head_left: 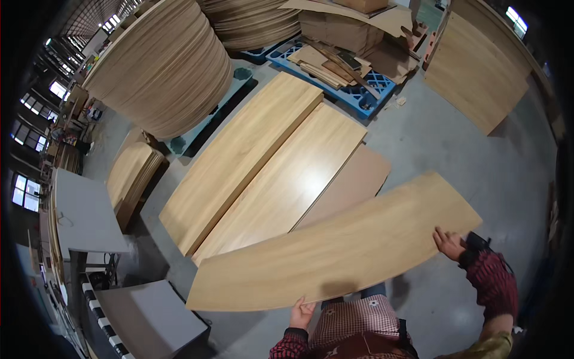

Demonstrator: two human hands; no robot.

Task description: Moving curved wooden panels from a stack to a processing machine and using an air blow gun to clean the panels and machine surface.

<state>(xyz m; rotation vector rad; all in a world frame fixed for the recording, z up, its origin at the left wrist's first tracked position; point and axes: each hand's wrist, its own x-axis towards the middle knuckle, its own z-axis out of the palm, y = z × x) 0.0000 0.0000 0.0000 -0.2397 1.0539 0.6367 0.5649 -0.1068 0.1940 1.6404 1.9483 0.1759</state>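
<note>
A long, light wood-grain panel (pixel 335 245) spans the view in front of me, tilted and lifted off the floor. My left hand (pixel 302 314) is closed on its near edge, left of the middle, with the thumb at the rim. Near the panel's right end, my right hand (pixel 449 242) grips the same edge with its fingers over the top face. Beyond it lie two stacks of similar panels: a taller stack (pixel 251 155) and a lower, shiny one (pixel 299 179). A plain brown board (pixel 353 182) shows partly beneath the held panel.
Tall piles of curved boards (pixel 167 66) stand on pallets at the far left. A blue pallet (pixel 373 99) carries cardboard and wood scraps. At left are a small panel stack (pixel 134 179), a grey-topped table (pixel 89 209) and a low grey box (pixel 149 314). Another wood panel (pixel 472 72) stands far right.
</note>
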